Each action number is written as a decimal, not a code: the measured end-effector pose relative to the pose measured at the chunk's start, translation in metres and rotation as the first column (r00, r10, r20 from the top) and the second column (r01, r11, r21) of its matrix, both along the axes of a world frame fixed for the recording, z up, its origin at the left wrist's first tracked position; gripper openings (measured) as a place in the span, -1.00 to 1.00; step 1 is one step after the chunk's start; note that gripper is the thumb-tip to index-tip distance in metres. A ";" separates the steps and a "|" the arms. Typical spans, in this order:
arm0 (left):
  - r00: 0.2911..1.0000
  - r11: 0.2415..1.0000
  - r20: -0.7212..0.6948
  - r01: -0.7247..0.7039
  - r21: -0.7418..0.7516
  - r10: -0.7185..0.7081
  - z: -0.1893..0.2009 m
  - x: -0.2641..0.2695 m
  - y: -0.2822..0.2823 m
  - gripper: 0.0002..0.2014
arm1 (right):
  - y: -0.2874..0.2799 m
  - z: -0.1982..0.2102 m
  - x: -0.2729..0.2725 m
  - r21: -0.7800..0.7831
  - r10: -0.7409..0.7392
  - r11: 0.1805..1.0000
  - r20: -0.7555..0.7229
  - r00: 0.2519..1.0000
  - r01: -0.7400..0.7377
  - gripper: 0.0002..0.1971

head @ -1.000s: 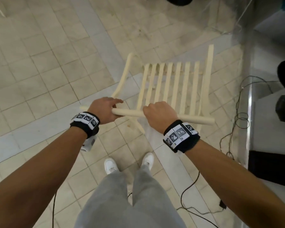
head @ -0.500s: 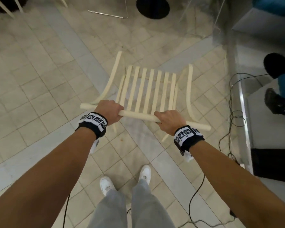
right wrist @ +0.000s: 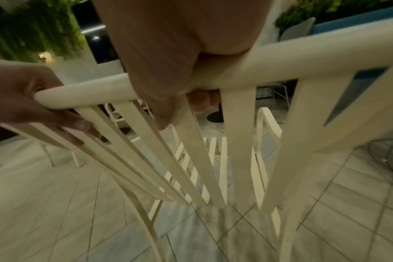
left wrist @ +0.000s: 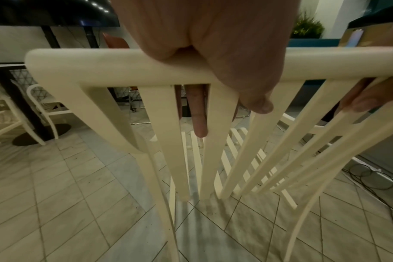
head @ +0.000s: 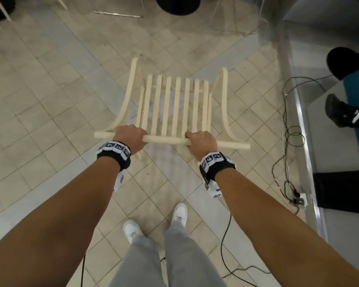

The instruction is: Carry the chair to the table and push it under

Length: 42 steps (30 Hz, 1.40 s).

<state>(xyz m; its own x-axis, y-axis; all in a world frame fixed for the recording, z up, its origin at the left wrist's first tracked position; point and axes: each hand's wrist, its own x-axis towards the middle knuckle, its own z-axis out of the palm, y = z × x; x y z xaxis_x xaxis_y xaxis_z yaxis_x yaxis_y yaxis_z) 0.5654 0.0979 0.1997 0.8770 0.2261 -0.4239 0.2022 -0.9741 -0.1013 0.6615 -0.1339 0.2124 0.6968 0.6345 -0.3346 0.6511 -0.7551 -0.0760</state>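
A cream wooden chair [head: 175,104] with a slatted back and seat stands square in front of me, its seat pointing away. My left hand [head: 131,137] grips the left part of its round top rail [head: 164,140], and my right hand [head: 201,141] grips the right part. In the left wrist view my left hand [left wrist: 213,53] wraps over the rail [left wrist: 101,60], one finger hanging down behind the slats. The right wrist view shows my right hand [right wrist: 168,53] curled round the rail [right wrist: 303,58]. Whether the chair legs touch the floor I cannot tell. A black round table base [head: 177,5] lies ahead.
Cables [head: 286,125] and a power strip [head: 298,200] lie on the tiles at the right, beside a metal floor strip. A person's dark shoe [head: 338,112] is further right. White chairs [left wrist: 45,106] stand at a dark table to the left. My feet [head: 133,228] are behind the chair.
The chair has swung round to face straight ahead and moved forward with me. The black round base has come closer at the top. Both hands keep their grip on the rail.
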 end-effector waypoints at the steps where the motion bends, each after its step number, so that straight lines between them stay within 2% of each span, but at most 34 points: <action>1: 1.000 1.000 0.005 -0.001 0.009 0.001 -0.001 0.003 0.001 -0.75 | 0.001 -0.001 0.001 -0.002 -0.007 1.000 0.021 1.000 0.007 -0.88; 4: 1.000 1.000 0.015 -0.022 0.001 0.022 -0.002 0.006 0.000 -0.72 | 0.006 -0.004 0.001 -0.006 -0.040 0.999 0.064 0.997 0.040 -0.88; 7: 0.997 0.996 0.018 -0.074 -0.050 0.075 0.001 0.011 -0.014 -0.54 | 0.007 -0.003 0.001 0.019 -0.071 0.997 0.034 0.997 0.070 -0.88; 9: 0.998 0.993 0.032 -0.052 -0.110 0.056 0.002 0.017 -0.035 -0.39 | 0.001 -0.004 0.000 0.096 -0.088 0.992 0.017 0.996 0.085 -0.87; 11: 0.996 0.983 0.061 -0.047 -0.176 0.058 0.003 0.022 -0.059 -0.26 | -0.013 -0.009 -0.002 0.241 -0.089 0.967 0.009 0.996 0.084 -0.87; 14: 0.991 0.982 0.122 -0.039 -0.183 0.062 0.003 0.027 -0.083 -0.16 | -0.051 -0.010 -0.019 0.551 -0.140 0.825 -0.015 0.990 0.126 -0.80; 16: 0.988 0.989 0.143 -0.035 -0.147 0.056 0.004 0.027 -0.085 -0.10 | -0.084 -0.003 -0.041 0.669 -0.201 0.736 0.065 0.977 0.106 -0.84; 17: 0.987 0.991 0.151 -0.034 -0.131 0.054 0.004 0.027 -0.082 -0.07 | -0.103 -0.003 -0.054 0.679 -0.227 0.726 0.083 0.970 0.111 -0.87; 18: 0.986 0.992 0.157 -0.032 -0.122 0.051 0.003 0.027 -0.080 -0.06 | -0.124 -0.007 -0.068 0.658 -0.243 0.738 0.049 0.969 0.151 -0.89; 20: 0.986 0.994 0.163 -0.017 -0.111 0.035 0.002 0.029 -0.076 -0.04 | -0.170 -0.025 -0.097 0.484 -0.286 0.811 -0.164 0.944 0.330 -0.89; 21: 0.986 0.994 0.161 -0.011 -0.108 0.028 0.002 0.029 -0.076 -0.03 | -0.195 -0.038 -0.113 0.310 -0.340 0.846 -0.311 0.887 0.433 -0.88; 22: 0.987 0.994 0.158 -0.007 -0.107 0.024 0.001 0.030 -0.076 -0.03 | -0.221 -0.053 -0.128 0.101 -0.416 0.859 -0.431 0.800 0.501 -0.86; 23: 0.988 0.995 0.154 -0.002 -0.103 0.018 0.002 0.032 -0.075 -0.04 | -0.244 -0.066 -0.142 -0.113 -0.502 0.846 -0.499 0.707 0.521 -0.84; 25: 0.991 0.995 0.137 0.004 -0.099 0.010 0.002 0.033 -0.074 -0.04 | -0.284 -0.084 -0.172 -0.471 -0.640 0.767 -0.520 0.565 0.436 -0.76; 27: 0.992 0.995 0.124 0.008 -0.103 0.005 0.004 0.036 -0.072 -0.04 | -0.309 -0.088 -0.195 -0.681 -0.719 0.674 -0.518 0.463 0.286 -0.78; 28: 0.993 0.994 0.118 0.013 -0.104 -0.001 0.005 0.039 -0.069 -0.04 | -0.313 -0.084 -0.201 -0.729 -0.755 0.636 -0.520 0.400 0.253 -0.79; 29: 0.993 0.994 0.116 0.019 -0.108 -0.007 0.007 0.044 -0.066 -0.05 | -0.314 -0.077 -0.202 -0.755 -0.780 0.611 -0.524 0.342 0.239 -0.78; 31: 0.994 0.993 0.109 0.030 -0.115 -0.018 0.009 0.055 -0.057 -0.05 | -0.311 -0.069 -0.195 -0.757 -0.819 0.573 -0.526 0.230 0.314 -0.73; 34: 0.995 0.990 0.093 0.037 -0.136 -0.024 0.011 0.073 -0.045 -0.04 | -0.294 -0.064 -0.172 -0.625 -0.828 0.496 -0.550 0.111 0.603 -0.84; 37: 0.997 0.989 0.070 0.049 -0.138 -0.040 0.013 0.099 -0.029 -0.01 | -0.260 -0.060 -0.134 -0.521 -0.817 0.408 -0.575 0.044 0.750 -0.89; 42: 0.995 0.985 0.045 0.092 -0.147 -0.087 0.020 0.142 0.003 -0.01 | -0.202 -0.050 -0.072 -0.403 -0.799 0.341 -0.600 0.036 0.849 -0.88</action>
<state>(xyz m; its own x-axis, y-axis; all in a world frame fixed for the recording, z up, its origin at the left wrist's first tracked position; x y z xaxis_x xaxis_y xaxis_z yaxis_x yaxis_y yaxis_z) 0.7075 0.1013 0.2201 0.9071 0.0831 -0.4126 0.1144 -0.9921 0.0518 0.5893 -0.3358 0.1627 0.3878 -0.1743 -0.9051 -0.6577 -0.7403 -0.1393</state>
